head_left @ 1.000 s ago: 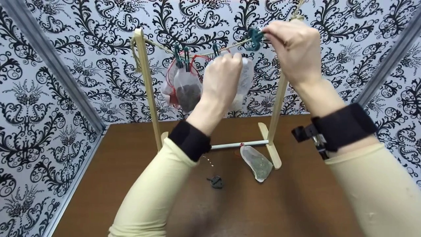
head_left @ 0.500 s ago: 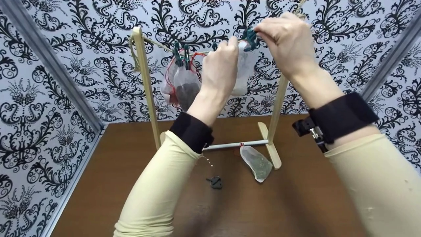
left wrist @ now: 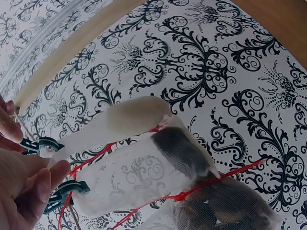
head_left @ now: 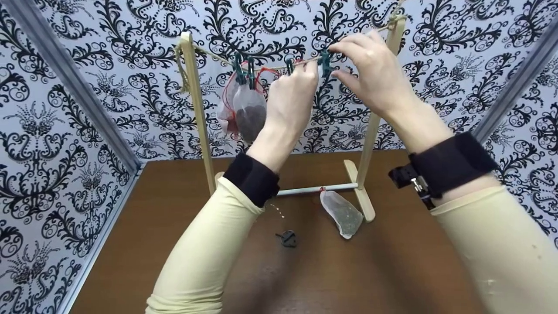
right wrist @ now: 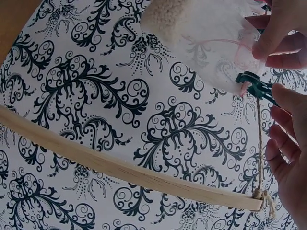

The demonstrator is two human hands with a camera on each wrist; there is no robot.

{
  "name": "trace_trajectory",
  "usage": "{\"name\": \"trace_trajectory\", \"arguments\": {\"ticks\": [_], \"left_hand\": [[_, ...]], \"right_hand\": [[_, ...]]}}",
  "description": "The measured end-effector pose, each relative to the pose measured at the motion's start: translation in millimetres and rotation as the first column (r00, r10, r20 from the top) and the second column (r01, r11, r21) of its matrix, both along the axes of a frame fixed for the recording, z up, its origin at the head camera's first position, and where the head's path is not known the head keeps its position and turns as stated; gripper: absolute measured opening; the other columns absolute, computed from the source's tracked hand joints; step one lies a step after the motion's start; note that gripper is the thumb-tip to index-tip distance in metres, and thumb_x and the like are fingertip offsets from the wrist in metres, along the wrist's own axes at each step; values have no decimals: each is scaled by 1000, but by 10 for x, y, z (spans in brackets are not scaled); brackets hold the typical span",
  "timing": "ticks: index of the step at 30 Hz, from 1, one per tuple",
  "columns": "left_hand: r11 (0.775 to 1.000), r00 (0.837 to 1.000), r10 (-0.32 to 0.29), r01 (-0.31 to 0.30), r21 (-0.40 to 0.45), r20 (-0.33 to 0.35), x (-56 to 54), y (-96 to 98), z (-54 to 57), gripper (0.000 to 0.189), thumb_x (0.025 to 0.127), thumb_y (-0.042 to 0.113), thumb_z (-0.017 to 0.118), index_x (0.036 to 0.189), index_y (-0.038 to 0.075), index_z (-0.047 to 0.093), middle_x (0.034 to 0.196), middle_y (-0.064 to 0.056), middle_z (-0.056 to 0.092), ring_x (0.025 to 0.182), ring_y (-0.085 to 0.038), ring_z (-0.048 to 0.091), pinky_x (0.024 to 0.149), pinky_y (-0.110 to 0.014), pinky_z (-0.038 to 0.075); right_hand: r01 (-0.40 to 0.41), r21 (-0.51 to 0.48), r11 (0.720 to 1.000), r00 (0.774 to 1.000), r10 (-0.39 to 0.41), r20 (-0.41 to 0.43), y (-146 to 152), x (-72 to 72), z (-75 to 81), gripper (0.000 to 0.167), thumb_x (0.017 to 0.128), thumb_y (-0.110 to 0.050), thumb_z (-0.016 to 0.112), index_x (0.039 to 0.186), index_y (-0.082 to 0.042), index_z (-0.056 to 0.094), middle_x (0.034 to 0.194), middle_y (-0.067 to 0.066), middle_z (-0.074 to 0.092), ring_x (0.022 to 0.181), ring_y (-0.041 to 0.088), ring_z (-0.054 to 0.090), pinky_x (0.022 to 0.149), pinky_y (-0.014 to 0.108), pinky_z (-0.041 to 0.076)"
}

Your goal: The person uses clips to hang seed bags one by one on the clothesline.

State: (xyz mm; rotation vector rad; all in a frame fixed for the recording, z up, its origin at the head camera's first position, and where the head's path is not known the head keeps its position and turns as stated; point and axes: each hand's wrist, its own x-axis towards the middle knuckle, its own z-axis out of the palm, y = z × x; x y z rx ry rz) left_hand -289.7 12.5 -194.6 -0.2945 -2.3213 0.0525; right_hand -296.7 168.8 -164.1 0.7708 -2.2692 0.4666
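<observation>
My left hand (head_left: pixel 291 96) pinches the top of a white mesh bag (left wrist: pixel 129 117) with pale contents at the rope (right wrist: pixel 260 143). My right thumb and fingers are around the handles of a green clothespin (right wrist: pixel 256 87); its other end sits at the bag's top corner and the rope. In the head view, the right hand (head_left: pixel 375 72) has thumb and forefinger spread at that clothespin, and my left hand hides the bag. Left of it hang more mesh bags, one with dark contents (head_left: pixel 252 115), on red strings under other green clothespins (head_left: pixel 250 72).
Two wooden posts (head_left: pixel 198 113) carry the rope, joined low by a white rod (head_left: pixel 301 190). Below the rope lie a mesh bag with greenish contents (head_left: pixel 346 216) and a small dark object (head_left: pixel 287 238) on the brown table (head_left: pixel 174 244). Patterned walls stand close behind.
My right hand has brought the green clothespin left and down onto the rope by the left fingers. Its thumb and forefinger have spread apart. The left hand stays at the bag's top.
</observation>
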Motion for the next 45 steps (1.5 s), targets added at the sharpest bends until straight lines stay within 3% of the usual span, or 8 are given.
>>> {"name": "trace_trajectory", "arguments": {"ticks": [11,15,19,22,29,36,39,45], "left_hand": [[992,970,-127,118,-53,-207,218,-63,-302,36,95,1,53,126,13,65,90,0,75,59,-13,68,57,-27,57],[986,953,-167,165,-32,-251,300,-120,-498,13,97,11,57,104,11,67,78,1,71,54,-14,65,48,-30,54],[978,965,-204,209,15,-165,350,-193,-747,14,97,23,63,89,12,63,75,-1,72,57,-18,69,49,-33,55],[962,965,-261,257,87,38,391,-263,-951,13,94,23,67,91,10,64,81,-5,75,67,-24,72,56,-37,58],[931,804,-355,259,258,477,503,-433,-1598,27,87,20,76,109,7,67,101,-12,75,89,-31,74,76,-41,61],[943,612,-333,208,261,717,632,-555,-2319,51,78,20,84,124,9,65,117,-14,71,108,-30,68,92,-40,57],[933,587,-360,212,292,725,684,-602,-2535,52,74,16,87,120,7,67,114,-14,68,106,-30,67,93,-38,56],[934,639,-356,213,288,682,703,-677,-2711,37,74,5,86,108,7,73,108,-11,69,101,-28,68,90,-33,56]], "right_hand": [[-46,-155,987,987,22,-159,63,-8,-497,43,94,-13,64,134,0,56,129,23,58,124,36,51,113,41,39],[-68,-194,979,991,44,-125,91,54,-752,37,94,-12,62,127,4,58,124,24,60,116,36,55,107,43,44],[-76,-190,979,997,69,-42,104,121,-1071,33,93,-8,64,123,6,59,119,22,65,107,34,60,101,43,49],[-81,-162,983,995,88,38,139,168,-1354,33,90,-6,67,122,4,61,115,20,67,105,32,62,98,42,51],[-74,-99,992,948,101,302,332,291,-2186,39,84,-8,77,119,1,64,119,20,68,112,38,63,101,52,49],[-19,-9,1000,873,21,488,493,485,-2877,35,81,-3,76,114,2,67,113,21,67,108,39,61,97,54,48],[20,2,1000,841,-18,541,492,601,-3031,37,79,-2,76,115,0,68,125,27,62,118,47,57,103,58,43],[84,24,996,801,-82,593,397,751,-3166,35,81,-1,76,115,-3,70,138,30,54,129,54,46,107,64,37]]}}
